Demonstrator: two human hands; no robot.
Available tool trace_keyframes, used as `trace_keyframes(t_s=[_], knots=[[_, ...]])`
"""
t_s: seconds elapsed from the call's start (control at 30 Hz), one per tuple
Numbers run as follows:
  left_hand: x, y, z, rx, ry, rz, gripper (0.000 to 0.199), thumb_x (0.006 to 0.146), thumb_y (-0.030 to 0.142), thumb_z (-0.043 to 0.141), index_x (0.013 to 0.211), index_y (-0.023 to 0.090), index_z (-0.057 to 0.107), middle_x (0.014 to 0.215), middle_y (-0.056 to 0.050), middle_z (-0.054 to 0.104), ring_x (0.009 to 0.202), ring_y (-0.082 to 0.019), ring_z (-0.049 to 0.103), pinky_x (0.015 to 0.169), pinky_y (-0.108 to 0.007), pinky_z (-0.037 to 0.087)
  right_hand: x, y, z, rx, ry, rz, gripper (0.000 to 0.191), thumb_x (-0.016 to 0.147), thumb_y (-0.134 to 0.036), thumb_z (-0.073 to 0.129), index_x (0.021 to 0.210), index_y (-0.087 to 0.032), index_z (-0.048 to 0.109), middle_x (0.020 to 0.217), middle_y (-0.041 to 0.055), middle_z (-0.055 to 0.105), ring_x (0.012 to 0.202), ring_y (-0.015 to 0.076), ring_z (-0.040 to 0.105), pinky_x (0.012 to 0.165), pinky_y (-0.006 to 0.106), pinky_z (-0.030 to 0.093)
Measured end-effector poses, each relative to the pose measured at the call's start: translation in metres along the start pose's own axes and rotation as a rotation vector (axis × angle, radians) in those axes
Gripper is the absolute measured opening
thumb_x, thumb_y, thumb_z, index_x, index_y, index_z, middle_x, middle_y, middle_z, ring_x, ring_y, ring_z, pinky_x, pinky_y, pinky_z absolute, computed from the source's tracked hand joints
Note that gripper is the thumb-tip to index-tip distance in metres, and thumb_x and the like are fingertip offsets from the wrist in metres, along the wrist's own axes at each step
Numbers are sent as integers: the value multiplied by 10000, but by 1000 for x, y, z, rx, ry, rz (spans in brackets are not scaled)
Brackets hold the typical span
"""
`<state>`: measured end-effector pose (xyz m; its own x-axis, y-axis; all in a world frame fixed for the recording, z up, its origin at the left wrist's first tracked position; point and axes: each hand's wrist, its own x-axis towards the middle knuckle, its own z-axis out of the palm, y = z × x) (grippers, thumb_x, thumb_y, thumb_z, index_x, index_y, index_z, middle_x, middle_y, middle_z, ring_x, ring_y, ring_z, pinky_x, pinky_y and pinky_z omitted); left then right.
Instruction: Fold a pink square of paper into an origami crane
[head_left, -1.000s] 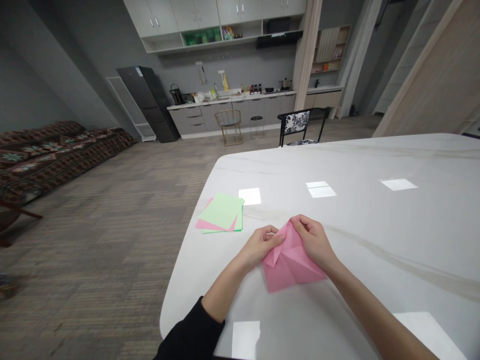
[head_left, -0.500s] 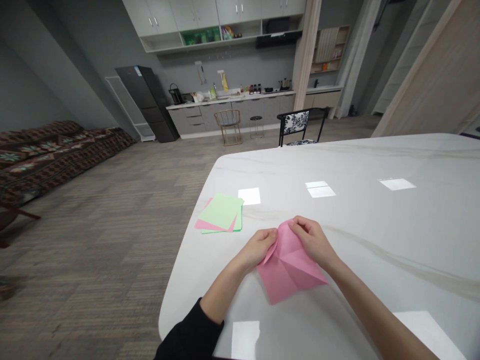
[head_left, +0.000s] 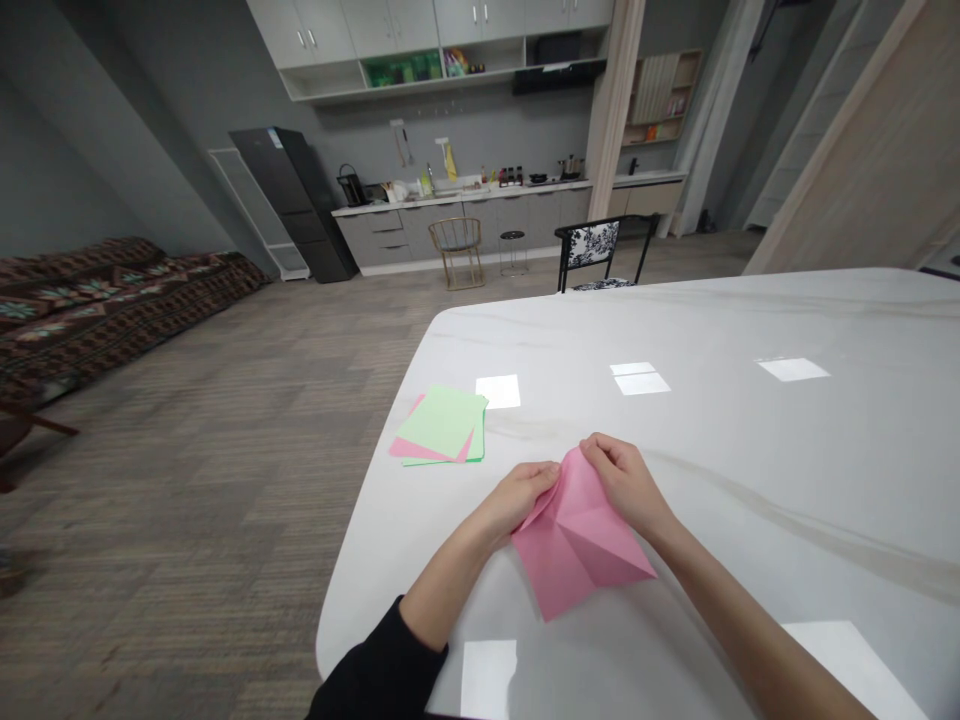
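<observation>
A creased square of pink paper (head_left: pixel 581 540) is held up over the white table, its far edge bunched between my two hands. My left hand (head_left: pixel 523 497) pinches the paper's upper left side, thumb on top. On the upper right, my right hand (head_left: pixel 624 480) grips the far edge between thumb and fingers. Fold lines meet near the middle of the sheet, and its near corners point down toward me. The fingers behind the paper are hidden.
A loose stack of green and pink paper sheets (head_left: pixel 442 425) lies near the left edge of the white table (head_left: pixel 750 420). Beyond the far edge stands a black-framed chair (head_left: pixel 596 248). Further back are a kitchen counter (head_left: pixel 510 207) and a dark fridge (head_left: pixel 296 205).
My left hand has moved slightly right, closer to my right hand. The pink paper bulges more between them, and its near corners sit a little lower.
</observation>
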<state>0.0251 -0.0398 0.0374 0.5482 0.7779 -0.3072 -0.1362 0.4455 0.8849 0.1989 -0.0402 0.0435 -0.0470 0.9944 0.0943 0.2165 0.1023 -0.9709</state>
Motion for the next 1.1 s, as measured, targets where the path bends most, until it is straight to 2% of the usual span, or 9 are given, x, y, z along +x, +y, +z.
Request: trace_keyframes(t_s=[0.13,0.33,0.5,0.6,0.73,0.9,1.1], knots=[[-1,2,-2,54,9,-40,413,720,515,711,705,118,600,627,-12,565,531,-101,471,522,-232,309,1,0,-3,45,-29,30,398,903,-451,483,615,-199,377,616,-46,337,588,117,335,549,258,276],[0,4,-3,61,95,68,413,639,473,787,689,103,610,621,-8,560,525,-85,464,515,-218,306,1,-3,-9,150,-198,176,349,833,-441,589,638,-177,469,617,-47,399,562,101,355,531,242,258],[2,3,-4,82,106,79,405,615,445,807,642,110,581,585,11,523,509,-73,426,499,-215,261,1,-7,-8,136,-178,118,301,803,-402,630,644,-168,528,616,-41,474,575,105,411,546,237,299],[2,2,-4,108,116,88,403,609,433,811,616,114,565,568,20,500,502,-68,399,494,-220,237,0,-10,-8,164,-201,119,277,784,-398,652,664,-171,548,628,-33,534,581,116,473,551,237,336],[2,2,-4,153,120,126,407,617,436,801,589,120,547,553,31,477,503,-65,375,500,-225,225,-2,-15,-9,235,-275,195,281,696,-382,739,825,-180,593,762,22,672,674,176,610,591,265,432],[1,-1,-3,231,132,140,402,631,441,783,584,130,531,540,37,462,497,-66,359,493,-228,208,-5,-16,-4,267,-211,210,393,630,-308,786,930,-196,558,706,4,676,614,173,621,548,265,456],[2,-2,-3,222,127,127,370,622,392,795,608,131,533,559,30,493,502,-70,387,491,-223,237,-5,-11,3,320,-150,258,342,633,-254,761,887,-201,538,644,-14,661,536,153,590,493,251,436]])
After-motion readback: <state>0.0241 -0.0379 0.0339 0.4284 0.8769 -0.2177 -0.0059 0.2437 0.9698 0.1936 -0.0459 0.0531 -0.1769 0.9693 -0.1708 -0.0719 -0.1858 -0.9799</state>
